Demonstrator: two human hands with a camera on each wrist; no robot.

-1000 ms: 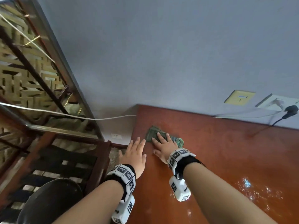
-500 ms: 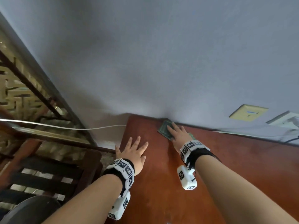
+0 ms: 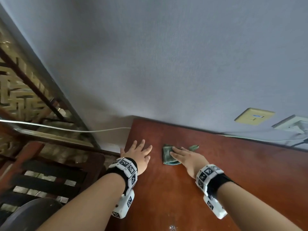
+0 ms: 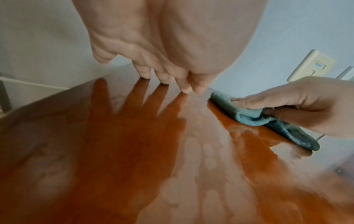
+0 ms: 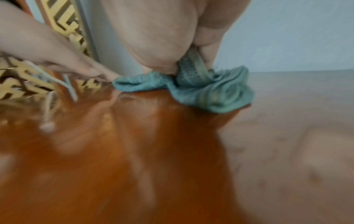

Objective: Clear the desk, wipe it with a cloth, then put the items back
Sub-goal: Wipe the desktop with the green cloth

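A folded teal cloth (image 3: 167,156) (image 4: 249,118) (image 5: 210,94) lies on the glossy red-brown desk (image 3: 233,172), a short way in from the wall. My right hand (image 3: 183,155) (image 4: 287,98) presses on it, fingers stretched over the top. In the right wrist view a fold is tucked between thumb and palm. To the left of the cloth, my left hand (image 3: 140,152) (image 4: 172,75) rests flat on the desk with spread fingers, close to the desk's left edge and holding nothing. Wet streaks shine on the wood.
A yellow wall plate (image 3: 254,116) and a white socket (image 3: 296,125) with cables sit on the wall at the back right. A white cable (image 3: 66,129) runs off left. A slatted wooden bench (image 3: 50,172), a lattice screen (image 3: 16,97) and a dark round seat (image 3: 33,214) stand left of the desk.
My right hand has slid the cloth from the desk's back edge by the wall back toward me. The left hand has stayed flat near the left edge.
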